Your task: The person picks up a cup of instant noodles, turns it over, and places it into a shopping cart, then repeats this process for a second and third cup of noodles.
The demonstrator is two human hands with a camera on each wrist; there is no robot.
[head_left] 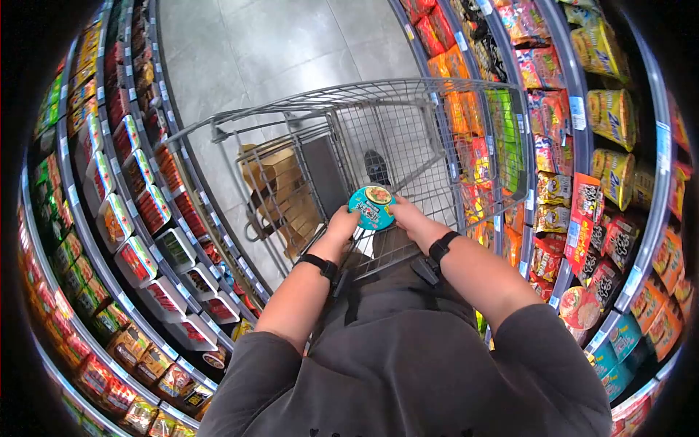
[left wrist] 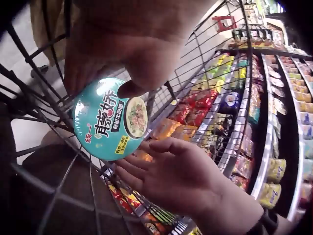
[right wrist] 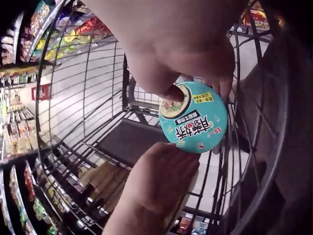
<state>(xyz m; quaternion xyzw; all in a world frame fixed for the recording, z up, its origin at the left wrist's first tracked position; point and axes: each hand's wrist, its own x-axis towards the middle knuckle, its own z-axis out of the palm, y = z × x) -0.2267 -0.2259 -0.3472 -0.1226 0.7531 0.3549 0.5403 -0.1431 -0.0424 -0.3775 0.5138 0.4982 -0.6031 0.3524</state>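
Observation:
A round teal instant noodle bowl (head_left: 370,211) is held up between both hands over the near end of a wire shopping cart (head_left: 393,138). Its lid, with large dark characters and a picture of noodles, faces up in the head view. My left hand (head_left: 341,224) grips the left edge, its thumb over the lid (left wrist: 108,125) in the left wrist view. On the opposite edge is my right hand (head_left: 409,216), thumb over the lid picture in the right wrist view, fingers round the side. The bowl's underside is mostly hidden.
Shelves of packaged food line both sides of the aisle, with bagged noodles (head_left: 611,116) on the right and white trays (head_left: 138,262) on the left. A brown bag (head_left: 280,189) shows through the cart's left side. Grey floor tiles (head_left: 291,44) stretch ahead.

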